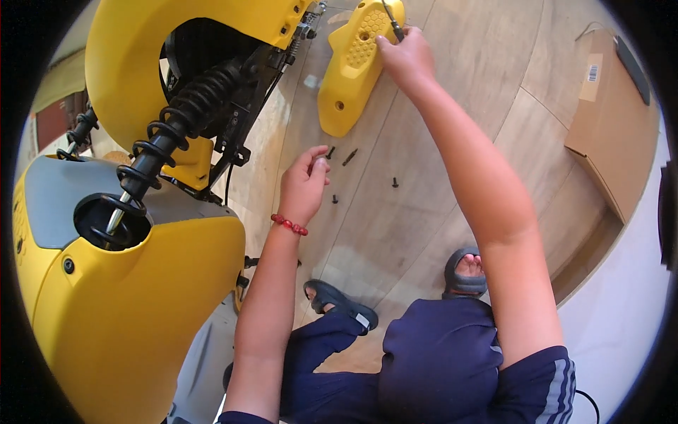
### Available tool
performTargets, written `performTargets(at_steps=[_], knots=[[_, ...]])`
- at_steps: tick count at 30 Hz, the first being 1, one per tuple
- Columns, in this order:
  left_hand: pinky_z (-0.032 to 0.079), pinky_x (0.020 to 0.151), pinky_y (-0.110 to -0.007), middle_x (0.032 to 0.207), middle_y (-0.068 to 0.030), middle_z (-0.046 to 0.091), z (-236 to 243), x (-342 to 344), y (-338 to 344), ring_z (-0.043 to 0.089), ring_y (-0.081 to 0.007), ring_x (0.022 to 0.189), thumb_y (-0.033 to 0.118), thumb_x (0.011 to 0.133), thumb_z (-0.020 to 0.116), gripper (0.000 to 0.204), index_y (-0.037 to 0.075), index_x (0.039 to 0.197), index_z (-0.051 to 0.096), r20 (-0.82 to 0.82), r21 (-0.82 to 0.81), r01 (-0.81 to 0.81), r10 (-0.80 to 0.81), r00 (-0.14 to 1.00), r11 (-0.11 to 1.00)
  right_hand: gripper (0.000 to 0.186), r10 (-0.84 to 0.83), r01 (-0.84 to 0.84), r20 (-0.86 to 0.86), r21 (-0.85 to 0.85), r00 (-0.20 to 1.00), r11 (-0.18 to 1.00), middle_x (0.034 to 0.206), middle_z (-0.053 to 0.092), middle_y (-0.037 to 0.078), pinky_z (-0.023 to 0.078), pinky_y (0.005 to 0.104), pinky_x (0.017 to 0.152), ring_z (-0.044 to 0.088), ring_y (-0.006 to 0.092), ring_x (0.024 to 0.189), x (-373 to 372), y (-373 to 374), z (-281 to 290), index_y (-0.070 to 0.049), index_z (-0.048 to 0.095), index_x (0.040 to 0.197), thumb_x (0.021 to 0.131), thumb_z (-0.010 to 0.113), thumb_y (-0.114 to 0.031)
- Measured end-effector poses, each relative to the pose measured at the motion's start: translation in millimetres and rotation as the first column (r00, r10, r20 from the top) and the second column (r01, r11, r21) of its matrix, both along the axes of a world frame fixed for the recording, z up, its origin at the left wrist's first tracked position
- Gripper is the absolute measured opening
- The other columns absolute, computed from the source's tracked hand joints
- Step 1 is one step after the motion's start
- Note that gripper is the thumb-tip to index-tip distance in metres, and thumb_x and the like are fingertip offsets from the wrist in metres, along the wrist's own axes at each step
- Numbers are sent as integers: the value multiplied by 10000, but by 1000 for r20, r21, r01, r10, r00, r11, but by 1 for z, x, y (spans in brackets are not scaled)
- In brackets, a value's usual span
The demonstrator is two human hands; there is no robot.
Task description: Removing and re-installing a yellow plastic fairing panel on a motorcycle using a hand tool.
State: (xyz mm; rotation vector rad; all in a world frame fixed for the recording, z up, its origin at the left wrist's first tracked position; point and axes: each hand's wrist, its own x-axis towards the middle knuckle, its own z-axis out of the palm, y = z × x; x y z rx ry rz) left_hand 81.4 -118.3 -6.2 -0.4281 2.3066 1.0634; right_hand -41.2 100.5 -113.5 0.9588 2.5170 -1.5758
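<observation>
My left hand, with a red bead bracelet at its wrist, is closed, a small black screw pinched at its fingertips. Just right of it a dark, slim bit-like piece lies on the floor. Two more black screws rest nearby: a small screw and another screw. Farther off, my right hand is closed on a thin dark cable with a thicker end. It is at the right edge of a yellow plastic cover with a honeycomb pattern and holes.
At left stands a yellow and grey vehicle body with a black coil-spring shock absorber and a dark frame. A brown cardboard box is at right, a dark flat object along its edge. My sandalled feet are on the wood-look floor.
</observation>
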Motion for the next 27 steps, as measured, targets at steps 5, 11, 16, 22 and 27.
performTargets(at_steps=[5,11,16,22,27], knots=[[461,623,-205,894,-30,601,24,-23,21,557,-74,693,120,959,485,275,50,1211,566,-46,126,-47,53,998,991,381,-52,29,-73,-293,996,956,880,674,110,514,317,727,641,189,821,7,8,9,-5,638,1019,828,663,-333],[508,693,-234,981,-69,614,99,-59,54,601,-111,782,98,967,482,280,3,1224,538,-411,268,58,59,910,962,276,-108,-96,-199,-795,974,599,831,646,32,481,263,621,582,102,687,-3,-6,91,-35,645,986,864,655,-282],[444,982,-328,1288,-225,467,142,-84,85,524,-260,1153,74,945,513,449,-113,1326,367,-493,150,85,0,870,985,240,-136,-142,-240,-852,961,504,672,627,30,416,267,431,512,143,449,-31,-12,94,-50,688,892,852,664,-285],[440,885,-270,1155,-200,599,181,-101,100,590,-195,1021,227,911,569,514,-95,1293,450,-468,-547,161,-460,754,821,187,-91,-162,-198,-939,976,305,595,574,32,356,279,388,470,122,410,-40,-17,96,-37,667,845,857,651,-223],[433,859,-261,1114,-164,608,172,-126,95,574,-167,986,247,901,572,542,-109,1289,447,-453,-521,212,-478,753,827,140,-156,-106,-138,-975,978,197,642,592,28,361,268,411,482,116,443,-45,-25,108,-40,653,864,863,640,-180]])
